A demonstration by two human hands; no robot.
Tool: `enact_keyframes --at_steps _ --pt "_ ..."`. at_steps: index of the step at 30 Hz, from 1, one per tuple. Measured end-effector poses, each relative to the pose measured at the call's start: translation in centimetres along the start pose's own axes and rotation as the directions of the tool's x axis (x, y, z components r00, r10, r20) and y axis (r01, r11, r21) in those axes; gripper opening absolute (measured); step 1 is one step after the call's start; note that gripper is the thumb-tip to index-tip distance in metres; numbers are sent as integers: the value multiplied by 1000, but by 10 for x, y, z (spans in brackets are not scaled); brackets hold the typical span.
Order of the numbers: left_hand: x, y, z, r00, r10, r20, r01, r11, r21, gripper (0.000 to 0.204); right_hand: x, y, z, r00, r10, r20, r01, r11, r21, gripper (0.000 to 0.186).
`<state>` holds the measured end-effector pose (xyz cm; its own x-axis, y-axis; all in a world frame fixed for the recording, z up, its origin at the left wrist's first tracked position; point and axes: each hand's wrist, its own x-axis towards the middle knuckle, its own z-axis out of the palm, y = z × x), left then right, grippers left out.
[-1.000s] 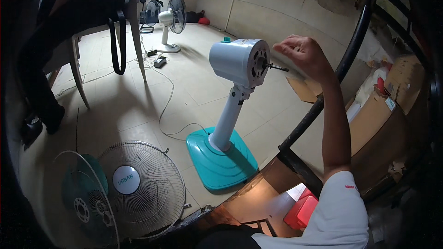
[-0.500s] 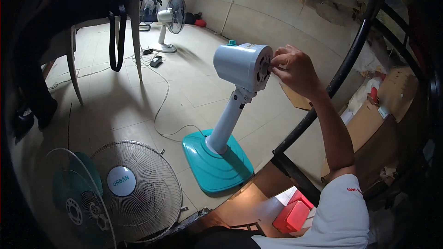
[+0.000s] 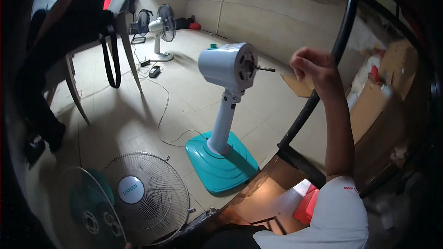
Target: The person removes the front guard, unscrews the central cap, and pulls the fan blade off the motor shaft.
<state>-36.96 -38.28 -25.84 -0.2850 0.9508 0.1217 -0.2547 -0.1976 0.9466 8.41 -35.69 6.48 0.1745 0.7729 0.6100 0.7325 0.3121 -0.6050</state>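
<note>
A pale fan motor housing [image 3: 219,64] on a pedestal with a teal base [image 3: 203,166] stands before me, its bare metal shaft [image 3: 265,68] pointing right. Just right of the shaft, clear of it, is my right hand [image 3: 314,69], fingertips curled together; whether anything small is between them is hidden. At the bottom left, a sliver of what looks like my left hand [image 3: 128,245] shows by the rim of a guard with teal parts [image 3: 92,221]; its fingers are unclear. Beside it lies a round wire grille [image 3: 161,193] with a white centre cap [image 3: 130,189].
A dark-clothed person [image 3: 69,27] is by a pale chair [image 3: 124,50] with a hanging black strap. Behind are assembled fans [image 3: 161,25] and cords. On the right are a black railing [image 3: 304,115], cardboard [image 3: 378,101] and an opening in the floor [image 3: 272,193] with red objects below.
My right hand reached the shaft half a second ago and is now off it, to the right. A bit of skin appears at the lower-left guard. The view has shifted slightly.
</note>
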Motion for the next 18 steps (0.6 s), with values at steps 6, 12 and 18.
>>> enact_keyframes --at_steps 6,12,18 --pt "8 47 87 784 550 288 -610 768 194 49 -96 101 -18 954 93 -285 -28 974 226 26" --pt "80 101 254 250 732 634 -968 175 180 27 -145 222 123 938 224 -265 -228 973 14 59" --pt "108 140 393 -19 659 752 -995 -86 51 38 -149 196 184 896 299 -329 -175 918 357 43"
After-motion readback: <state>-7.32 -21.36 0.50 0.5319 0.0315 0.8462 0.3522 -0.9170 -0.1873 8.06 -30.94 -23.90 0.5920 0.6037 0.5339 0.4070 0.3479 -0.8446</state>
